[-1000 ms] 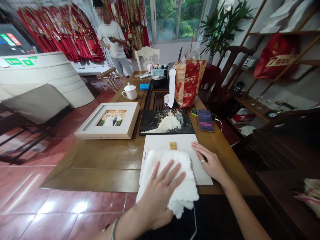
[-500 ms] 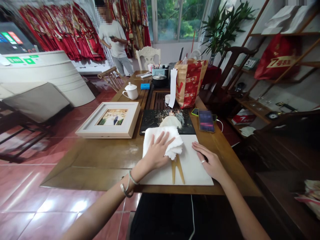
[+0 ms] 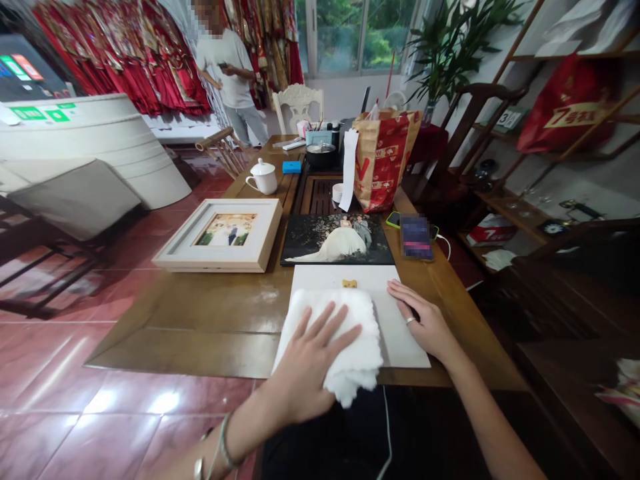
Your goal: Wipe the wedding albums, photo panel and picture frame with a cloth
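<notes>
My left hand (image 3: 315,350) lies flat with fingers spread on a folded white cloth (image 3: 357,327), pressing it against a white board (image 3: 400,347). The cloth hangs past the board's near edge and covers much of it. Just beyond the cloth, the top of a yellowish bracket (image 3: 349,284) shows on the board; the rest of it is hidden. My right hand (image 3: 423,320) rests on the board's right edge, fingers stretched out. Touching or close to the board's far edge is a dark wedding photo panel (image 3: 340,243).
A framed photo (image 3: 220,233) lies to the left. Behind stand a white lidded cup (image 3: 263,177), a blue box (image 3: 291,167) and a red-brown paper bag (image 3: 385,160). A phone (image 3: 417,239) with a cable lies to the right. A person (image 3: 230,73) stands at the back.
My left hand has drawn the cloth toward me, down to the board's near edge. The photo panel and bracket top are now uncovered. The right hand stays at the board's edge.
</notes>
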Available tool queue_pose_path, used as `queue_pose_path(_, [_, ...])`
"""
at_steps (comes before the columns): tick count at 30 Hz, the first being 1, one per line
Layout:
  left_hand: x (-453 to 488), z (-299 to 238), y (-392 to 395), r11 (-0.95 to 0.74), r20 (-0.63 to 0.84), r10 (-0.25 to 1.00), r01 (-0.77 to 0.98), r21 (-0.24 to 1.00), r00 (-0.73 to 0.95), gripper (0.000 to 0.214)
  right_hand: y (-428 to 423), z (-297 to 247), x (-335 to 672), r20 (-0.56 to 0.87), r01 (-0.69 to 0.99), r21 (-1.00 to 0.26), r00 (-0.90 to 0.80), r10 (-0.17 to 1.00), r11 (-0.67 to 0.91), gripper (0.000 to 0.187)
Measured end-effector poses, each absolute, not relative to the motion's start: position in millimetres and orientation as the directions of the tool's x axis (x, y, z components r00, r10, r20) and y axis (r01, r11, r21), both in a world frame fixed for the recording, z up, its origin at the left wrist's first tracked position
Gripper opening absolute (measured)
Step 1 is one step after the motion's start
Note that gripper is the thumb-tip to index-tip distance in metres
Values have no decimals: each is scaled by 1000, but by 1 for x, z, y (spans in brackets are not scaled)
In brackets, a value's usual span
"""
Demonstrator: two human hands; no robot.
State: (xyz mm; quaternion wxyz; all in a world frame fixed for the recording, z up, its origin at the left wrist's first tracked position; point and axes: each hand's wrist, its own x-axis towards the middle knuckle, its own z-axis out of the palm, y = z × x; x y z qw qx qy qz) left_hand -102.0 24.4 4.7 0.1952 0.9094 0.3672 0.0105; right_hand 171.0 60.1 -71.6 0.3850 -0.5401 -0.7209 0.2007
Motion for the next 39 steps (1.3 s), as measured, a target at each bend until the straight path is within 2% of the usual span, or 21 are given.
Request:
queue_pose_path(4, [-98,-4,68,-624,-35,752,728,283,658,81,60,-70,171,328,618,-711,-132,935,337,35])
queue_pose_path(10, [-91,-15,105,-601,-10,788,772,206,616,73,59,-70,170,338,622,-709,-113,934,332,34])
queue_pose_path(15, [-99,-14,83,-623,-14,764,742,246,646,72,60,-70,170,340,617,-709,-124,932,341,35])
queue_pose_path(23, [-108,-8,4,-659,-74,691,669,344,719,86,60,-71,169,346,628,-698,-124,930,344,36])
queue_pose_path(32, [-101,-16,85,-607,-8,779,758,239,626,70,60,-73,171,338,615,-712,-125,933,340,35])
queue_pose_path(39, [-108,-19,118,-576,15,807,782,240,590,63,60,-72,170,347,612,-711,-122,930,346,35])
